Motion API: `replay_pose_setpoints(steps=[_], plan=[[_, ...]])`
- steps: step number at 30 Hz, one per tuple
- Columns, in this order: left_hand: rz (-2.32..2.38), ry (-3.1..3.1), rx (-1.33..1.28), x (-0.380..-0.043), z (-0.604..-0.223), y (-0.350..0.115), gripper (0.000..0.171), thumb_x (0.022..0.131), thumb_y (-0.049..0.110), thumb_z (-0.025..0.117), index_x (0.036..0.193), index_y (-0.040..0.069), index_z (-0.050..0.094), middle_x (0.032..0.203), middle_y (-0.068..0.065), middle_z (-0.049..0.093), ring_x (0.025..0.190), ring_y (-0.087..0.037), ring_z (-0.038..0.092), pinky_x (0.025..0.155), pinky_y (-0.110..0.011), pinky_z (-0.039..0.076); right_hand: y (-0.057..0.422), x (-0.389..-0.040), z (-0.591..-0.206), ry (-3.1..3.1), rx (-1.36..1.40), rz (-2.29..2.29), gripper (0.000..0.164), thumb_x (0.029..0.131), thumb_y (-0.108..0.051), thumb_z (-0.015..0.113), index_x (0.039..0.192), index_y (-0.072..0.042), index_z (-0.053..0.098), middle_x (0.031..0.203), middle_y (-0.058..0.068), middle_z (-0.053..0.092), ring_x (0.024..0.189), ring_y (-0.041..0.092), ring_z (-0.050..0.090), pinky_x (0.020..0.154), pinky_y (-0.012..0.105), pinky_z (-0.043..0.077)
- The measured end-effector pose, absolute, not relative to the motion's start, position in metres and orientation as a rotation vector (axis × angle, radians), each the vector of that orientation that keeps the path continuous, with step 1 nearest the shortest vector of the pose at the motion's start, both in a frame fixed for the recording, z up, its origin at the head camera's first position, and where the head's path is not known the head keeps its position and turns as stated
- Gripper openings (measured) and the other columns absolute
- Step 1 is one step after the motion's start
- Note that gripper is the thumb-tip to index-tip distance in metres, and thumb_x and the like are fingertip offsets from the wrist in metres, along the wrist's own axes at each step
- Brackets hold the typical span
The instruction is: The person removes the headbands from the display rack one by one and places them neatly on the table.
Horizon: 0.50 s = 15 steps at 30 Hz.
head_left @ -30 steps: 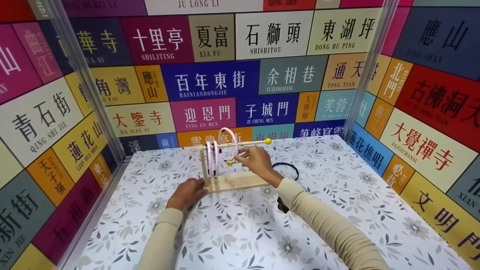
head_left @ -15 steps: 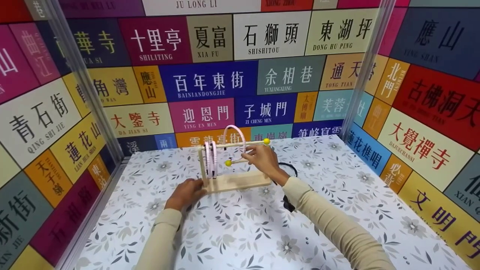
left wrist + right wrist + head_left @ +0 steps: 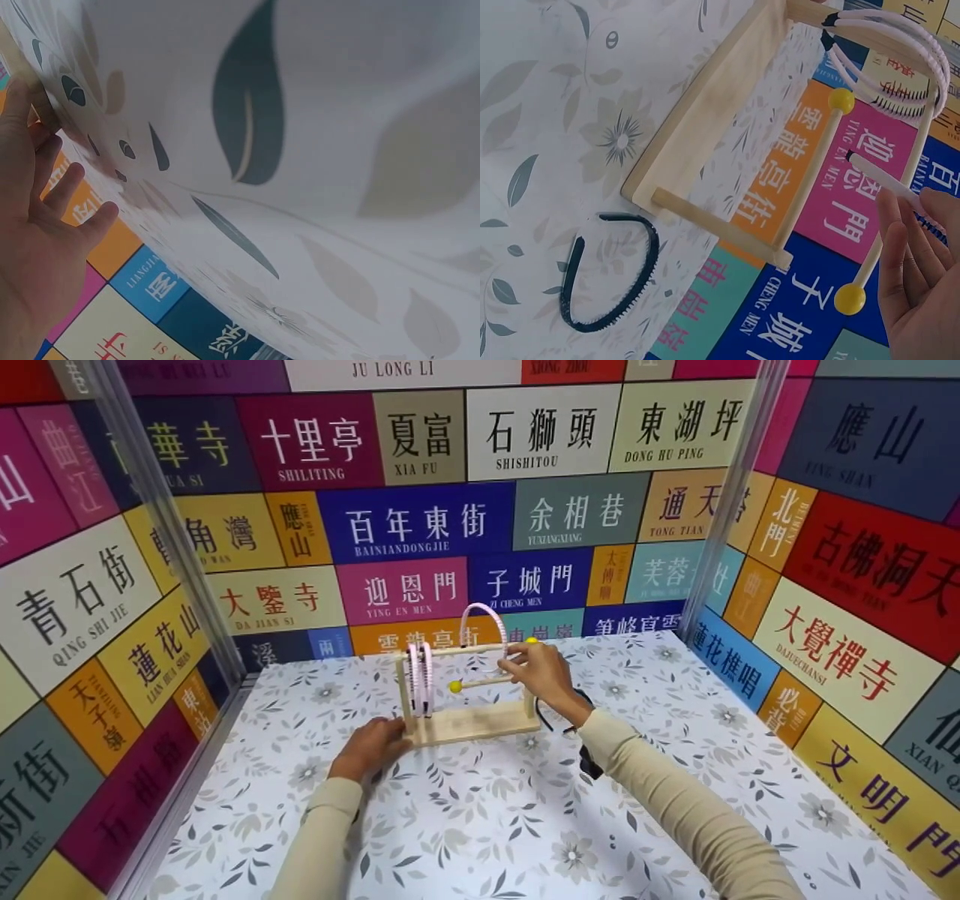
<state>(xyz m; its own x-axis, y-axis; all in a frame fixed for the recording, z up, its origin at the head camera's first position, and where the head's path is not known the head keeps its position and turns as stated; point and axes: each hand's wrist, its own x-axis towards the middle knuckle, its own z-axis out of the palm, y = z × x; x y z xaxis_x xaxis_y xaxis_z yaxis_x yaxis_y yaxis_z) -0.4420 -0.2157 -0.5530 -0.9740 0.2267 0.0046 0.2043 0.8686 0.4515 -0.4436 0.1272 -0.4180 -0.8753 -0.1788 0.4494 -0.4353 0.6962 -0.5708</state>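
Observation:
A pale wooden headband stand point(image 3: 472, 725) has two rods tipped with yellow balls. My left hand point(image 3: 371, 746) holds the left end of its base; in the left wrist view, thumb and forefinger are at the wood while the other fingers spread loosely. Between the fingertips of my right hand point(image 3: 544, 671) is a pink headband point(image 3: 486, 607), pinched near one end. Its arch rises above the upper rod, towards the ball end. Further left, pink headbands point(image 3: 427, 679) with dark ends hang together on the upper rod. Fingers cover part of the held headband in the right wrist view.
A black toothed headband point(image 3: 570, 289) lies on the floral tabletop beside the stand's right end, partly hidden by my right arm in the head view. Panels of colourful lettered signs point(image 3: 420, 521) enclose the table at the back and sides.
My right hand has carried the pink headband rightwards along the upper rod, away from the hanging ones. The left hand stays at the base.

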Motion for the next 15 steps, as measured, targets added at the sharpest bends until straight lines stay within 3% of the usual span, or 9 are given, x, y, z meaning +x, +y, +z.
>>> replay_pose_setpoints(steps=[15], plan=[[0.699,3.001,0.306,-0.442,-0.554,-0.213,0.044,0.100,0.031,0.072,0.141,0.019,0.065,0.132,-0.010,0.067,0.124,-0.030,0.061,0.110,-0.052,0.047,0.152,-0.446,-0.416,-2.546,0.424,0.992,0.032,0.095,-0.031,0.078,0.118,-0.009,0.078,0.098,0.009,0.080,0.070,0.021,0.077,0.044,0.026,0.044]])
